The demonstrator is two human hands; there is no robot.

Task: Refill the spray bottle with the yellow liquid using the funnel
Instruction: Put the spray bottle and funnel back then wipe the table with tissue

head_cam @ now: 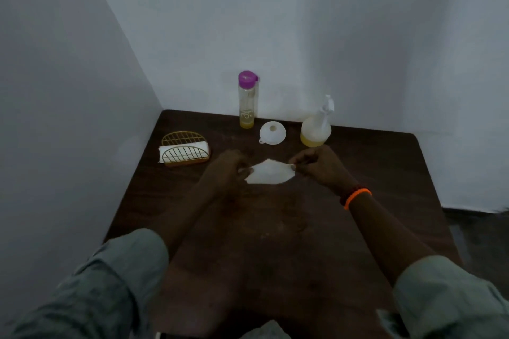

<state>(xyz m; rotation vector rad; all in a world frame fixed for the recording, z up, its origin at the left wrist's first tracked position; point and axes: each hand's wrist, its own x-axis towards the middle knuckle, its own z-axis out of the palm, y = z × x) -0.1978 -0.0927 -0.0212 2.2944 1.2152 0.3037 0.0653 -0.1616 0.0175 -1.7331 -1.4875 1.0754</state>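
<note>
Both hands, left hand and right hand, pinch a white tissue between them, funnel, spray bottle and capped bottle just beyond, napkin holder leftward.

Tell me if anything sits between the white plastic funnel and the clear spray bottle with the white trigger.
Nothing visible does. The white plastic funnel lies on the dark wooden table, with bare tabletop between it and the clear spray bottle. Both hands, left and right, hold a white tissue nearer the person.
</note>
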